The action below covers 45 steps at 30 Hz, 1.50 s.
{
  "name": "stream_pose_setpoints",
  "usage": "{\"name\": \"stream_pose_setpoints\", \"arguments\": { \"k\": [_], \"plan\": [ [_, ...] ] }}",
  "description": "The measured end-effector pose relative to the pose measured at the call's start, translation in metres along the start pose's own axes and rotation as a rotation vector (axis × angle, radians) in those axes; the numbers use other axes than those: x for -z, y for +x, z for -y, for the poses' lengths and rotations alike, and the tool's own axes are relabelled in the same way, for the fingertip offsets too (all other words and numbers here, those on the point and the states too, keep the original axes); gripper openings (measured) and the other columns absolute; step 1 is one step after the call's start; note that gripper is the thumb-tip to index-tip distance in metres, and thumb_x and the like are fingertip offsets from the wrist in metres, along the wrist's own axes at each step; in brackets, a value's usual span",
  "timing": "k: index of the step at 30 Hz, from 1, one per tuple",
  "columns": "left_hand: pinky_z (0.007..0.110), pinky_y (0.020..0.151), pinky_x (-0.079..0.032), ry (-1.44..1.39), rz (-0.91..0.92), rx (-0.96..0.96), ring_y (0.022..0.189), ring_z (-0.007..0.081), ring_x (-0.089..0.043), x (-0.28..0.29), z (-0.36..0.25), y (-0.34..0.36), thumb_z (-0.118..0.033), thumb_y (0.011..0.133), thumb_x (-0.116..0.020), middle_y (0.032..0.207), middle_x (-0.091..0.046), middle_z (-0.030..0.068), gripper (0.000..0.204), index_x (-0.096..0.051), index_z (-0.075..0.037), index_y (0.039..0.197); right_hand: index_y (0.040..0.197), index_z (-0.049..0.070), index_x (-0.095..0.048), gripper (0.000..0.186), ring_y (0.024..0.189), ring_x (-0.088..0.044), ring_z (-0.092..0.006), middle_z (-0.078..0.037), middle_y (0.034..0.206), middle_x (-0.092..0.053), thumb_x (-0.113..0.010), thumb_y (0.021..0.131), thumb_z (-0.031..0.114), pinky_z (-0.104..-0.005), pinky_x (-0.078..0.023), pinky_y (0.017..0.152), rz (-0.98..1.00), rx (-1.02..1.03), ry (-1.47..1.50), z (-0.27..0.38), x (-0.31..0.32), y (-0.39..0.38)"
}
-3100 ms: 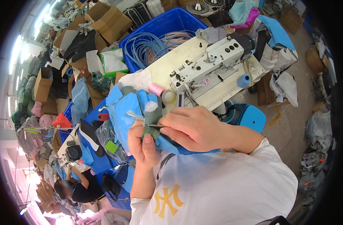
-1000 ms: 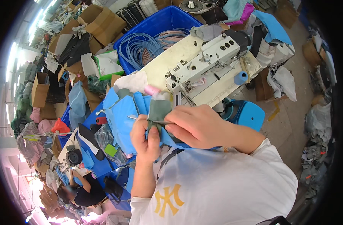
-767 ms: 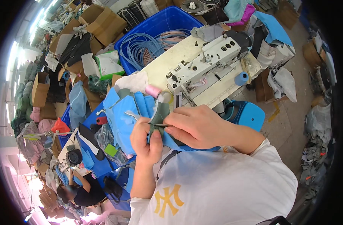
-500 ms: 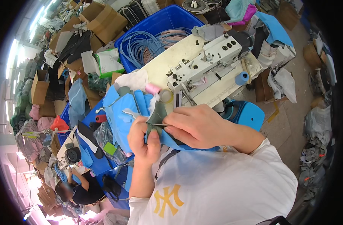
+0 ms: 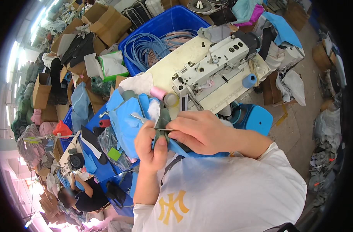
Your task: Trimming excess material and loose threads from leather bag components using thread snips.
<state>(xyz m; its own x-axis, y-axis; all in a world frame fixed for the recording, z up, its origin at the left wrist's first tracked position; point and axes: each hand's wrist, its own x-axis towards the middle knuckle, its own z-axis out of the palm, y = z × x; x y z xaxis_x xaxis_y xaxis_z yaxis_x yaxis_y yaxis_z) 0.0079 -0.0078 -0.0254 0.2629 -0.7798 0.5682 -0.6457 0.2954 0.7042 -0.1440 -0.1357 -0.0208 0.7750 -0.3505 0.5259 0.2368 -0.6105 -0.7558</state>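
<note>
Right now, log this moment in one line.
left hand: pinching grey-green fabric | right hand: holding thin tool at it | nearby: blue fabric, pink thread cone, sewing machine

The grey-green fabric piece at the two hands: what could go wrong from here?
The thin metallic tool in the right hand lies close to the left hand; a slip might nick it. The grey-green fabric piece is bunched in the left hand's pinch, so the tool could snag it. The light-blue fabric pile lies close by and might get caught too.
</note>
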Motion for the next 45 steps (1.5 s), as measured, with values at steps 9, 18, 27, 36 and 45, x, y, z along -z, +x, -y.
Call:
{"name": "stream_pose_setpoints", "arguments": {
  "k": [9, 18, 27, 36, 45],
  "plan": [
    [0.032, 0.059, -0.038, -0.239, -0.076, 0.236, 0.064, 0.0214, -0.047, 0.000, 0.007, -0.015, -0.008, 0.085, -0.058, 0.074, -0.053, 0.0096, 0.013, -0.049, -0.001, 0.078, 0.118, 0.005, -0.048, 0.019, 0.066, -0.045, -0.0064, -0.003, 0.088, -0.056, -0.054, 0.101, 0.012, -0.0219, -0.040, 0.059, -0.345, -0.126, 0.357, -0.012, 0.028, -0.006],
    [0.044, 0.091, -0.047, -0.152, 0.161, 0.043, 0.088, 0.0373, -0.057, -0.007, -0.003, -0.010, -0.001, 0.075, -0.062, 0.098, -0.061, 0.0231, 0.013, -0.049, 0.001, 0.078, 0.117, 0.006, -0.057, 0.048, 0.090, -0.058, -0.0137, -0.004, 0.102, -0.060, -0.084, 0.079, 0.015, -0.0277, -0.047, 0.078, -0.217, -0.145, 0.148, -0.007, 0.007, -0.002],
    [0.052, 0.111, -0.032, -0.007, 0.200, 0.093, 0.131, 0.0459, -0.046, 0.000, -0.002, 0.000, -0.001, 0.077, -0.064, 0.133, -0.056, 0.0262, 0.012, -0.053, 0.001, 0.080, 0.113, 0.005, -0.057, 0.044, 0.081, -0.059, -0.0142, -0.004, 0.096, -0.061, -0.083, 0.079, 0.011, -0.0272, -0.047, 0.069, -0.346, -0.062, 0.062, -0.012, 0.016, 0.014],
    [0.054, 0.113, -0.029, -0.171, 0.265, 0.333, 0.136, 0.0426, -0.044, 0.003, 0.002, 0.002, -0.006, 0.083, -0.069, 0.138, -0.052, 0.0240, 0.015, -0.056, 0.001, 0.083, 0.117, 0.006, -0.059, 0.048, 0.088, -0.067, -0.0161, -0.007, 0.101, -0.068, -0.085, 0.077, 0.012, -0.0276, -0.051, 0.075, -0.143, -0.102, 0.217, -0.005, 0.003, 0.011],
    [0.045, 0.092, -0.043, -0.174, 0.213, 0.068, 0.085, 0.0309, -0.056, 0.005, 0.016, -0.004, -0.015, 0.094, -0.060, 0.094, -0.059, 0.0163, 0.021, -0.055, 0.002, 0.082, 0.117, 0.005, -0.055, 0.045, 0.088, -0.056, -0.0106, 0.000, 0.099, -0.061, -0.081, 0.081, 0.010, -0.0229, -0.045, 0.069, -0.311, -0.233, 0.104, -0.011, 0.015, 0.018]
  ]
}}
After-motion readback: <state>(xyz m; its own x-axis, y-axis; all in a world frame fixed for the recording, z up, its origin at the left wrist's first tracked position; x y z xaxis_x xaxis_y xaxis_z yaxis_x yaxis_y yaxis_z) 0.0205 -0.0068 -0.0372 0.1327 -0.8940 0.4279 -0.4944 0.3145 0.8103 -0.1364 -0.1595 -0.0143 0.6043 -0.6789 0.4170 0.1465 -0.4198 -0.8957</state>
